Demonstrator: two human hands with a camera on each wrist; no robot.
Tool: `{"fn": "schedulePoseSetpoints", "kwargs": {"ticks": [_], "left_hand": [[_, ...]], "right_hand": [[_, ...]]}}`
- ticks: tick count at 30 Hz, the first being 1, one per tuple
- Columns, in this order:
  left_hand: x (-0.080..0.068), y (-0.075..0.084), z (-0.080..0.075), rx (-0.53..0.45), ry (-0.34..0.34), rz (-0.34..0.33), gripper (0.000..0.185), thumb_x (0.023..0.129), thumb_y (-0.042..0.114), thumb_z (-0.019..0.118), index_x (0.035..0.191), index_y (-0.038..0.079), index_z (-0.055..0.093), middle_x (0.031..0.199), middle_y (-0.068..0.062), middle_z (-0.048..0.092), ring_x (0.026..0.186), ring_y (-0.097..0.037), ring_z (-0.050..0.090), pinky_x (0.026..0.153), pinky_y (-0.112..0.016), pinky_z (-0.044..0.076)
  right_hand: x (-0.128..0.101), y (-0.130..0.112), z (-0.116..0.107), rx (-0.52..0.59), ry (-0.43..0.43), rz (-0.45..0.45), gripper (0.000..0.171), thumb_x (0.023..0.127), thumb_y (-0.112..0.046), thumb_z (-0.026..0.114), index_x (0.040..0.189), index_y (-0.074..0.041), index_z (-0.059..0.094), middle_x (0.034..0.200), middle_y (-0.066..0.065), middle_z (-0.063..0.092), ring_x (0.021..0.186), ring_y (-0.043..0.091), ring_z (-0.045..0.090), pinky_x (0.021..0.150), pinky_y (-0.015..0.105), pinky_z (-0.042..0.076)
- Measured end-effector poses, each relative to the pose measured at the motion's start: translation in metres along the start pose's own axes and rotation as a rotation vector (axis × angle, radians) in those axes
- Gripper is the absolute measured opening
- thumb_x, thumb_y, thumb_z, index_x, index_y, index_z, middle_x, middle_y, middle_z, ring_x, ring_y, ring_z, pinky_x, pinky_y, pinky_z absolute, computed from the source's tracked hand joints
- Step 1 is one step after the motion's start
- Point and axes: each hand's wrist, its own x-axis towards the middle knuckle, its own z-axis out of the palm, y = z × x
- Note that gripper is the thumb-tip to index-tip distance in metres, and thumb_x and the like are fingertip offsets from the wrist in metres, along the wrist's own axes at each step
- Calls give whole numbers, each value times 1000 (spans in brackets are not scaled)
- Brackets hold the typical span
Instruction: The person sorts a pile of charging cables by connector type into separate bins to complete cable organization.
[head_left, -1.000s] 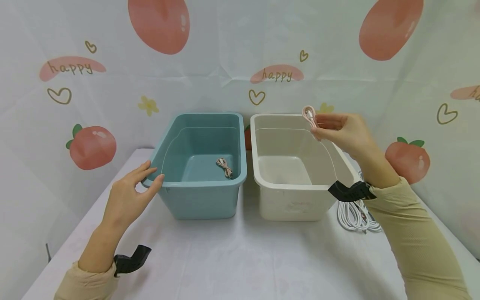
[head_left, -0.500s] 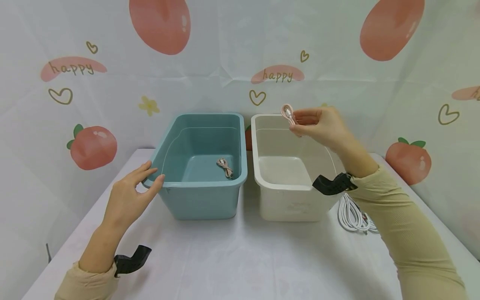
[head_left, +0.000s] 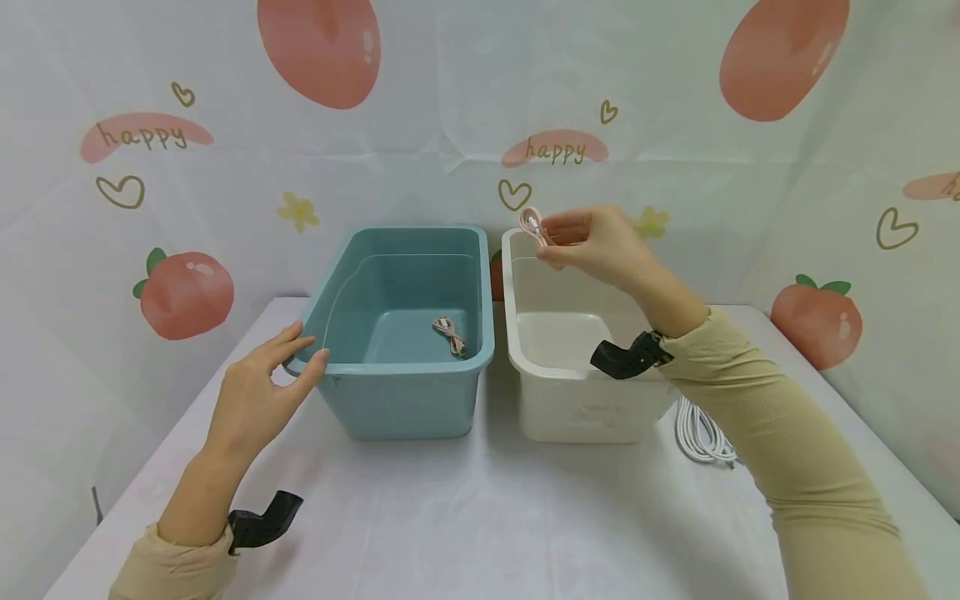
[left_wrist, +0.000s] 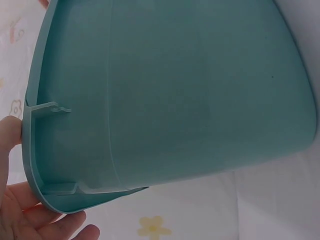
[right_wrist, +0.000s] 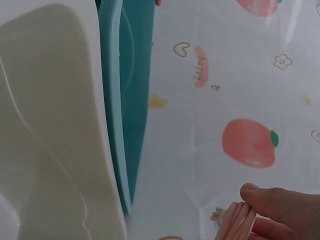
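— Where's that pink cable (head_left: 532,227) now?

— Pinched in the right hand (head_left: 592,244), bundled up and held above the white bin (head_left: 525,367), over its far left corner. The bundle stands roughly upright, loop end on top.

— And the blue bin (head_left: 405,400)?

— Just left of the white one — another pink cable (head_left: 449,334) lies inside it. The left hand (head_left: 258,396) rests with relaxed, uncurled fingers on the blue bin's near left corner. White cables (head_left: 701,433) lie right of the white bin.

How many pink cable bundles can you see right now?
2. One pink cable bundle lies on the floor of the teal bin; the other is pinched in the right hand above the white bin. None else shows.
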Motion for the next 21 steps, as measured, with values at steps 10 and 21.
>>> {"fn": "schedulePoseSetpoints", "kwargs": {"ticks": [10, 21], "left_hand": [[0, 0, 1, 5, -3, -8, 44, 90, 35, 58, 119, 1, 63, 137, -18, 51, 128, -41, 45, 96, -60, 40], [1, 0, 1, 5, 13, 3, 43, 90, 34, 59, 117, 1, 64, 136, -19, 52, 126, -41, 46, 95, -60, 40]], "right_hand": [[18, -10, 18, 35, -14, -8, 41, 79, -10, 72, 118, 0, 63, 115, 19, 66, 104, 23, 67, 67, 11, 50], [37, -23, 43, 9, -49, -17, 41, 79, -12, 73, 117, 1, 64, 117, 18, 66, 109, 25, 64, 83, 26, 53]]}}
